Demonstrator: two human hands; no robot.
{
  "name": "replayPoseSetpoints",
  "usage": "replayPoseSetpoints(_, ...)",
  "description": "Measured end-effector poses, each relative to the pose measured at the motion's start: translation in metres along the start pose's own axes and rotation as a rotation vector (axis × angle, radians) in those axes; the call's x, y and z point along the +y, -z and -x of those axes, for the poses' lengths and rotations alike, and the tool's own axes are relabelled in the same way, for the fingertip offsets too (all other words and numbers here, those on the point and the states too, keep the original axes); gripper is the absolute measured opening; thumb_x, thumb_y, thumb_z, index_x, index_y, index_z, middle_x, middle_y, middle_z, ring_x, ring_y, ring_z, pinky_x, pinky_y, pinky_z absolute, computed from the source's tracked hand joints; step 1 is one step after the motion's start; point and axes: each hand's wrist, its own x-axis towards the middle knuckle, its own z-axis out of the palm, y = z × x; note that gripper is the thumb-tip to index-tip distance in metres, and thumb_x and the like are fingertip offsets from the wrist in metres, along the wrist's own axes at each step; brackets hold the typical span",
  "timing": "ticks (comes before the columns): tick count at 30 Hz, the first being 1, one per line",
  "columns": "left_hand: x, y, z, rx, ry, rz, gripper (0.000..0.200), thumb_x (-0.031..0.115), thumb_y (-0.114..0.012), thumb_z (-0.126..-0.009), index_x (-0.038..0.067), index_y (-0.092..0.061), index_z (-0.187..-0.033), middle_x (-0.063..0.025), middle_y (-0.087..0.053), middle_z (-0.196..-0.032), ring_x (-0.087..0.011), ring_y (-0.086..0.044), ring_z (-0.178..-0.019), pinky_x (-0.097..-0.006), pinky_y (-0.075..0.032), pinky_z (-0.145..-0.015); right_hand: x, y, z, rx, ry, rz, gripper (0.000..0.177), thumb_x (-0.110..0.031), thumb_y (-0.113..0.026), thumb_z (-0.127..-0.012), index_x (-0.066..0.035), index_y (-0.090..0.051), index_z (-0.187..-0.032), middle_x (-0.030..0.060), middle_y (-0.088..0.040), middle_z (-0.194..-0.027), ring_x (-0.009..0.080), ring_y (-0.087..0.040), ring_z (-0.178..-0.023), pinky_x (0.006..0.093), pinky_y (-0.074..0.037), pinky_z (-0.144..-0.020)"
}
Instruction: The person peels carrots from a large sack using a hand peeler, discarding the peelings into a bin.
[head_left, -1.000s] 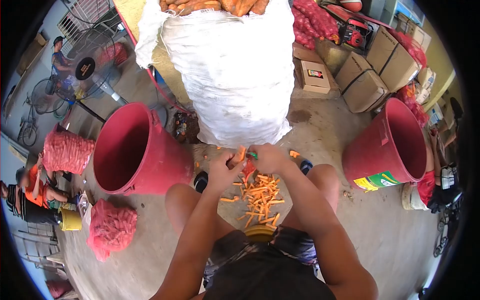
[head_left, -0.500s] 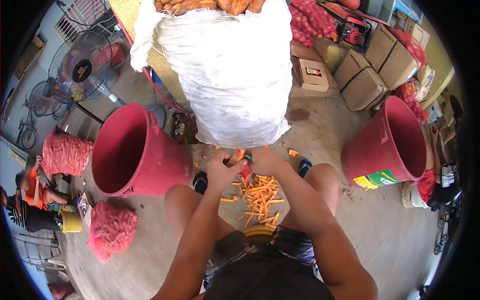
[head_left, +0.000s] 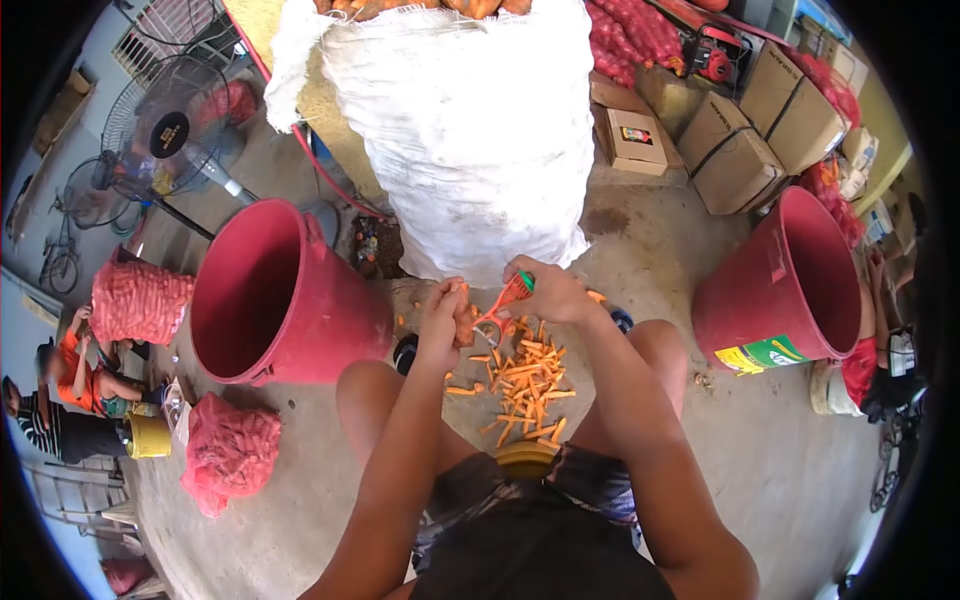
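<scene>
An unpeeled-looking carrot (head_left: 464, 318), brownish orange, stands lengthwise in my left hand (head_left: 438, 315), whose fingers are wrapped round it. My right hand (head_left: 555, 292) grips a red peeler (head_left: 514, 291) with a green part at the handle end. The peeler's head is right at the carrot's lower side. Beneath both hands, a heap of orange peel strips (head_left: 530, 385) lies on the floor between my knees. Close ahead stands a tall white sack (head_left: 470, 150), with more carrots (head_left: 475, 7) showing at its top.
Large red bins stand on the left (head_left: 330, 310) and right (head_left: 730, 300). Behind the left one is a standing fan (head_left: 170, 135). Filled red net bags (head_left: 230, 450) sit at left, near a seated person (head_left: 75, 375). Cardboard boxes (head_left: 725, 165) are stacked at back right.
My hands have moved apart. The right hand has turned, so the peeler shows fully. The carrot is now more upright in my left hand, and the view has shifted slightly.
</scene>
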Motion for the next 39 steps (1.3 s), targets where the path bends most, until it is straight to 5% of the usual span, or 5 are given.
replayPoseSetpoints(9,-0.012,-0.001,-0.001,-0.156,0.344,0.124,0.032,0.032,-0.055,-0.109,0.013,-0.062,-0.134,-0.0068,-0.071,-0.124,-0.019,-0.072,-0.104,-0.0386,-0.06,-0.088,0.03,-0.028,-0.013,-0.032,0.176,-0.086,0.051,-0.023,-0.093,-0.077,-0.01,-0.064,-0.116,0.0103,-0.072,-0.098,0.0217,-0.068,-0.086,0.0366,-0.057,-0.076)
replayPoseSetpoints(15,-0.019,0.012,-0.005,-0.139,0.398,-0.064,0.032,0.033,-0.053,-0.111,0.013,-0.063,-0.134,-0.0049,-0.07,-0.115,-0.0178,-0.07,-0.09,-0.037,-0.06,-0.084,0.055,-0.021,-0.03,0.132,0.321,-0.059,0.05,-0.023,-0.093,-0.077,-0.011,-0.065,-0.116,0.0105,-0.072,-0.095,0.0199,-0.068,-0.084,0.0364,-0.056,-0.073)
replayPoseSetpoints(18,-0.006,-0.003,0.015,-0.131,0.381,-0.025,0.034,0.039,-0.053,-0.111,0.012,-0.066,-0.127,-0.004,-0.065,-0.09,-0.0183,-0.061,-0.067,-0.038,-0.053,-0.059,0.053,0.003,-0.032,0.261,0.105,-0.036,0.05,-0.024,-0.094,-0.077,-0.01,-0.065,-0.115,0.0108,-0.073,-0.092,0.0203,-0.069,-0.084,0.0371,-0.055,-0.074)
replayPoseSetpoints(37,-0.005,0.01,0.008,-0.209,0.354,0.162,0.042,0.046,-0.05,-0.111,0.015,-0.064,-0.135,-0.0025,-0.066,-0.101,-0.0158,-0.063,-0.077,-0.0335,-0.055,-0.065,0.015,-0.018,0.001,0.153,-0.004,-0.055,0.053,-0.026,-0.094,-0.075,-0.009,-0.066,-0.117,0.0125,-0.074,-0.094,0.0203,-0.069,-0.085,0.0393,-0.055,-0.079)
replayPoseSetpoints(39,-0.005,-0.003,0.013,-0.223,0.373,0.171,0.042,0.047,-0.049,-0.111,0.016,-0.064,-0.136,-0.0019,-0.063,-0.096,-0.016,-0.062,-0.079,-0.0336,-0.055,-0.067,0.027,-0.038,-0.002,0.149,0.384,-0.006,0.053,-0.025,-0.093,-0.076,-0.008,-0.065,-0.117,0.0136,-0.074,-0.093,0.0205,-0.069,-0.084,0.0398,-0.056,-0.08)
